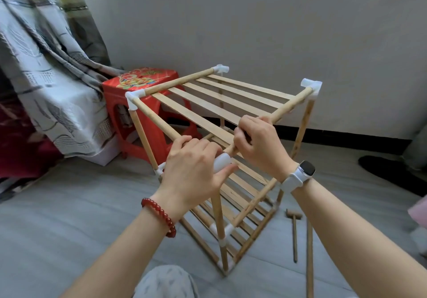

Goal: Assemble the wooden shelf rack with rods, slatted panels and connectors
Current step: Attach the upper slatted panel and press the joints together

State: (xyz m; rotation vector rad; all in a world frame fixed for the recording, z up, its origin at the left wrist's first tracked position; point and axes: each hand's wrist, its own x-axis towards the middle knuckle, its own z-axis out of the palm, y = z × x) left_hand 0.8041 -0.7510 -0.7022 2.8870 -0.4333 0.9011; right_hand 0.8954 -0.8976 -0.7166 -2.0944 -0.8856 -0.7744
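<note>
Rack (pixel 221 150) stands on the floor (pixel 69 217), near the wall, three slatted tiers visible. Top panel (pixel 221 99) sits in white corner connectors on three corners; near corner is the one being worked. Right hand (pixel 258 145) grips the top right rod (pixel 291 103), fingers wrapped round it. Left hand (pixel 196 170) holds the white connector (pixel 223 161) at the near corner, thumb under, fingers curled over the front rod (pixel 157 120). Step looks like seating the rod end in that connector: keep rod in line with the socket, brace the connector, push straight, don't twist the frame. Mallet (pixel 294 228) lies on the floor right of the rack, spare rod (pixel 309 263) just beside it. Grey floor, red stool (pixel 143 113) behind the rack's left corner, curtain (pixel 46 66) at left.
</note>
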